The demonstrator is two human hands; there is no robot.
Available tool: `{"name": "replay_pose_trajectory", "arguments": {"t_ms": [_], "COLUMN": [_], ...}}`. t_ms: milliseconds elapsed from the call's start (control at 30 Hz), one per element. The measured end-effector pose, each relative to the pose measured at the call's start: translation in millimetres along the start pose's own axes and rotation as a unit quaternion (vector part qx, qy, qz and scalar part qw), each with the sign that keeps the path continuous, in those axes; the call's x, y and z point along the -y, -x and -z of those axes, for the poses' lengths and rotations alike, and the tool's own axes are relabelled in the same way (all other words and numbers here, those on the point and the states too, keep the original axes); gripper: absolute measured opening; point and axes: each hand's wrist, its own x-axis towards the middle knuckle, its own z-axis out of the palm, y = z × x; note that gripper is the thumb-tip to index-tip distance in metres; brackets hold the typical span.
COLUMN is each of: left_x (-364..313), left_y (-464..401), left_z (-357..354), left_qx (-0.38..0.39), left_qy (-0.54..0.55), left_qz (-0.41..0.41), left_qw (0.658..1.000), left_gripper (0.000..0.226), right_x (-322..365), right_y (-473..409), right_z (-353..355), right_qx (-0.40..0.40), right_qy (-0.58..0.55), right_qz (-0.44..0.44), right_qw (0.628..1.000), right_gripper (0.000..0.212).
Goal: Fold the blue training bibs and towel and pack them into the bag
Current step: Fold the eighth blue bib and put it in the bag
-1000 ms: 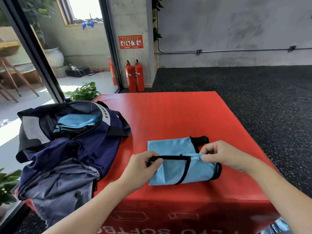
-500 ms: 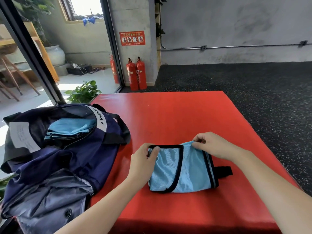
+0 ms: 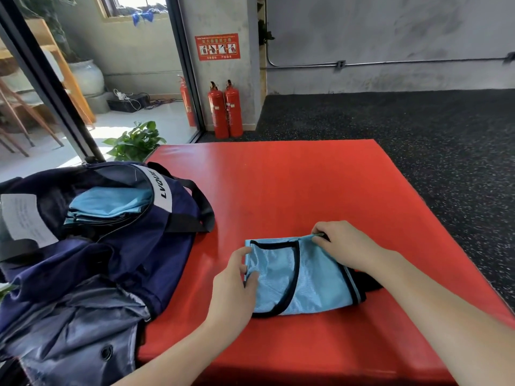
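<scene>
The red mat [image 3: 292,190] carries the open navy bag [image 3: 111,246] along its left edge, folded blue cloth [image 3: 108,203] already inside. Near the front edge lies a folded blue bib [image 3: 301,277]: light, limp, slippery mesh, best held by its black-trimmed edges. The left hand [image 3: 234,288] pinches its left edge; the right hand [image 3: 342,246] pinches the far edge.

The navy bag [image 3: 117,246] carries a white band [image 3: 164,188] printed with dark capitals that read "LVQUE", the last letters uncertain. On the bag's left side a white label [image 3: 23,218] bears faint lines too small to read. On the pillar behind the bag hangs a red sign [image 3: 217,47] with pictograms and illegible characters.
</scene>
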Motion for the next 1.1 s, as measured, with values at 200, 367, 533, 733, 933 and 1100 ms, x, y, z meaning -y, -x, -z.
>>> {"name": "replay_pose_trajectory", "arguments": {"t_ms": [200, 367, 533, 733, 933, 1100], "left_x": [0, 1, -5, -2, 0, 6], "left_y": [-2, -7, -14, -43, -57, -61], "left_z": [1, 2, 13, 4, -4, -4], "left_qx": [-0.025, -0.030, -0.040, 0.034, 0.120, 0.112], "left_qy": [0.025, -0.015, -0.295, -0.239, -0.296, -0.304], "left_qz": [-0.003, 0.008, -0.079, -0.295, -0.244, -0.244], "left_qw": [0.999, 0.999, 0.951, 0.925, 0.916, 0.914], "left_gripper": [0.049, 0.048, 0.046, 0.025, 0.027, 0.027], "right_x": [7, 10, 17, 32, 33, 25], "right_y": [5, 8, 13, 32, 52, 56], "right_z": [-8, -12, -12, -7, -10, 0], "right_qx": [-0.046, -0.057, -0.099, -0.172, -0.217, -0.236], "right_qy": [0.044, 0.070, 0.109, 0.067, 0.005, -0.025], "right_qz": [-0.044, -0.042, -0.025, 0.027, 0.026, -0.013], "right_qw": [0.997, 0.995, 0.989, 0.982, 0.976, 0.971], "right_gripper": [0.018, 0.017, 0.026, 0.034, 0.022, 0.013]}}
